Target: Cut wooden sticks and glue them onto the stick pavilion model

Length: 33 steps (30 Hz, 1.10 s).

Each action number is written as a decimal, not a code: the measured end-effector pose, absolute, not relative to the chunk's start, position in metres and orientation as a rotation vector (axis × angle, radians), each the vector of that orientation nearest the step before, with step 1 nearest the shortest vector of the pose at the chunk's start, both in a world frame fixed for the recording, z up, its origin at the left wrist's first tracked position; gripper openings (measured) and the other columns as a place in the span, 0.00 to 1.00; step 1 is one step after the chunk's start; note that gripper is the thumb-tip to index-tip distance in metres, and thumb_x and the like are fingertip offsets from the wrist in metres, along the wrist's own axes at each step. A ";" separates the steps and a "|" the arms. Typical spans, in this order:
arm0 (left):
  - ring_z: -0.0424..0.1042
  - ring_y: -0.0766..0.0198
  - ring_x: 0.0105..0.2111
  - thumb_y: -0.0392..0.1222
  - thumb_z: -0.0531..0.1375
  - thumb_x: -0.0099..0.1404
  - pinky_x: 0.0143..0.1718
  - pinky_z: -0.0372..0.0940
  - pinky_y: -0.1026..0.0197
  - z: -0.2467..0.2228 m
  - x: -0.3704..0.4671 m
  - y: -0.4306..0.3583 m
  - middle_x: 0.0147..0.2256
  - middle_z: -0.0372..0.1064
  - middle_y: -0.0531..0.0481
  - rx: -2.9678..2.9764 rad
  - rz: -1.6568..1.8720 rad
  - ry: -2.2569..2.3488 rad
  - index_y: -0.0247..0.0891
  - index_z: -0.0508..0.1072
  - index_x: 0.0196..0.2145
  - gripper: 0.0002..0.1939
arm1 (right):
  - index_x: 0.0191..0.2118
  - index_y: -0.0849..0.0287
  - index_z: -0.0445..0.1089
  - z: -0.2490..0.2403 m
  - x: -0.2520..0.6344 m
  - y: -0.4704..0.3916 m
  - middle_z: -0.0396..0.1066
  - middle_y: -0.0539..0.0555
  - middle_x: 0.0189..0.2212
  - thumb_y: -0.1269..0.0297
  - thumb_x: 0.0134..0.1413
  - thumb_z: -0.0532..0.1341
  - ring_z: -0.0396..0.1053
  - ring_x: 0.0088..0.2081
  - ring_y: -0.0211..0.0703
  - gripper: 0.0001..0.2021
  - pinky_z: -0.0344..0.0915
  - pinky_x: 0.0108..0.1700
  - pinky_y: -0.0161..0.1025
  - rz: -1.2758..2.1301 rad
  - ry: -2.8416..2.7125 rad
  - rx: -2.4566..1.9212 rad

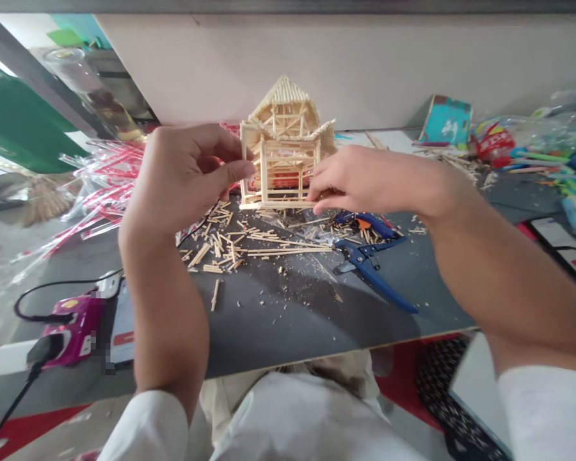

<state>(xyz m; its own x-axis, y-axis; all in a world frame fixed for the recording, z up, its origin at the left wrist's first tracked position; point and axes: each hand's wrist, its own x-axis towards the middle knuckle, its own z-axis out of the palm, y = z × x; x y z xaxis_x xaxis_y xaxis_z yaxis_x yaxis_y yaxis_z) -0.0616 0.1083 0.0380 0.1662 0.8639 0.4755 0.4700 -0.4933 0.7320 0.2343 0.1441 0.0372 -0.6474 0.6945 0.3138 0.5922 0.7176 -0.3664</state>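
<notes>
A small model house (290,163) built of thin wooden sticks, with a pitched stick roof, stands upright at the back of the dark table. My left hand (196,166) is closed at its left side, thumb and fingers pinching the left corner post. At the lower right corner of the frame, my right hand (355,179) is closed with bent fingers against the base; its fingertips are partly hidden. Cut stick pieces (221,243) lie scattered in front of the house. Blue-handled cutters (372,272) rest to the right, close to another blue and orange tool (372,224).
Red and clear plastic wrappers (108,186) pile up at the left. A purple power adapter (74,326) with plugged cables and a phone (123,323) lie front left. Plastic bags (523,137), a turquoise box (446,120) and another phone (559,240) occupy the right side.
</notes>
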 end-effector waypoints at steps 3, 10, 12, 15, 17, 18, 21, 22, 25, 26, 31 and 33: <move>0.66 0.62 0.18 0.45 0.79 0.53 0.16 0.57 0.55 0.041 -0.059 0.104 0.23 0.71 0.51 2.003 1.304 1.184 0.45 0.82 0.30 0.11 | 0.29 0.57 0.83 0.039 0.234 0.140 0.76 0.45 0.25 0.48 0.54 0.75 0.73 0.28 0.32 0.16 0.71 0.39 0.39 0.530 -2.630 -0.951; 0.66 0.63 0.17 0.47 0.78 0.54 0.14 0.56 0.55 0.036 -0.059 0.109 0.22 0.71 0.52 2.022 1.319 1.167 0.46 0.81 0.29 0.11 | 0.31 0.58 0.83 0.028 0.229 0.112 0.74 0.48 0.24 0.54 0.59 0.71 0.70 0.27 0.35 0.13 0.72 0.40 0.43 0.506 -2.293 -1.169; 0.65 0.64 0.17 0.47 0.78 0.54 0.15 0.56 0.55 0.035 -0.059 0.110 0.22 0.71 0.52 2.026 1.322 1.169 0.46 0.81 0.30 0.11 | 0.31 0.59 0.82 0.024 0.227 0.106 0.75 0.49 0.25 0.57 0.60 0.70 0.69 0.26 0.35 0.11 0.70 0.37 0.42 0.485 -2.225 -1.204; 0.65 0.64 0.17 0.47 0.78 0.54 0.17 0.59 0.55 0.034 -0.059 0.110 0.24 0.73 0.51 2.004 1.294 1.208 0.44 0.81 0.31 0.12 | 0.30 0.59 0.80 0.021 0.225 0.101 0.75 0.50 0.26 0.59 0.61 0.69 0.68 0.27 0.36 0.11 0.69 0.36 0.42 0.434 -2.207 -1.217; 0.65 0.64 0.17 0.48 0.78 0.54 0.17 0.59 0.56 0.035 -0.058 0.110 0.24 0.73 0.50 1.990 1.278 1.226 0.43 0.81 0.30 0.12 | 0.30 0.59 0.79 0.022 0.224 0.100 0.75 0.51 0.27 0.61 0.62 0.68 0.68 0.28 0.37 0.10 0.69 0.37 0.43 0.375 -2.237 -1.215; 0.65 0.64 0.17 0.48 0.78 0.54 0.16 0.58 0.57 0.035 -0.058 0.110 0.24 0.72 0.50 1.989 1.282 1.222 0.42 0.81 0.30 0.12 | 0.30 0.58 0.78 0.022 0.224 0.100 0.75 0.52 0.28 0.62 0.63 0.67 0.68 0.28 0.38 0.10 0.69 0.37 0.43 0.346 -2.257 -1.215; 0.63 0.68 0.16 0.47 0.77 0.55 0.14 0.56 0.61 0.036 -0.057 0.109 0.22 0.71 0.52 2.009 1.316 1.177 0.41 0.81 0.30 0.11 | 0.31 0.58 0.77 0.022 0.222 0.100 0.75 0.53 0.29 0.66 0.64 0.65 0.68 0.31 0.40 0.08 0.68 0.40 0.44 0.292 -2.308 -1.204; 0.64 0.69 0.16 0.46 0.77 0.56 0.14 0.57 0.62 0.036 -0.058 0.108 0.22 0.71 0.53 2.016 1.318 1.177 0.40 0.81 0.31 0.11 | 0.32 0.59 0.77 0.022 0.222 0.101 0.75 0.53 0.30 0.67 0.65 0.64 0.68 0.32 0.41 0.08 0.67 0.40 0.43 0.285 -2.311 -1.203; 0.66 0.71 0.18 0.45 0.76 0.60 0.16 0.60 0.66 0.037 -0.059 0.106 0.24 0.71 0.54 2.024 1.283 1.209 0.38 0.82 0.33 0.10 | 0.35 0.59 0.74 0.019 0.222 0.103 0.74 0.55 0.32 0.66 0.71 0.59 0.69 0.35 0.42 0.11 0.67 0.42 0.43 0.244 -2.269 -1.209; 0.67 0.71 0.19 0.45 0.76 0.60 0.17 0.61 0.67 0.038 -0.059 0.105 0.24 0.71 0.54 2.022 1.287 1.210 0.38 0.82 0.34 0.10 | 0.35 0.59 0.74 0.019 0.222 0.104 0.73 0.55 0.32 0.64 0.73 0.56 0.69 0.35 0.42 0.13 0.66 0.42 0.43 0.216 -2.245 -1.215; 0.68 0.68 0.18 0.41 0.75 0.60 0.17 0.61 0.63 0.039 -0.060 0.103 0.23 0.71 0.53 2.026 1.309 1.205 0.42 0.83 0.33 0.06 | 0.37 0.57 0.75 0.029 0.227 0.104 0.71 0.55 0.31 0.57 0.75 0.54 0.68 0.35 0.44 0.17 0.65 0.41 0.43 0.219 -2.252 -1.218; 0.67 0.66 0.19 0.40 0.74 0.60 0.17 0.61 0.60 0.040 -0.061 0.102 0.24 0.71 0.52 2.011 1.308 1.206 0.44 0.83 0.33 0.05 | 0.40 0.56 0.78 0.034 0.229 0.102 0.74 0.55 0.34 0.58 0.72 0.60 0.69 0.35 0.44 0.12 0.65 0.41 0.44 0.297 -2.308 -1.199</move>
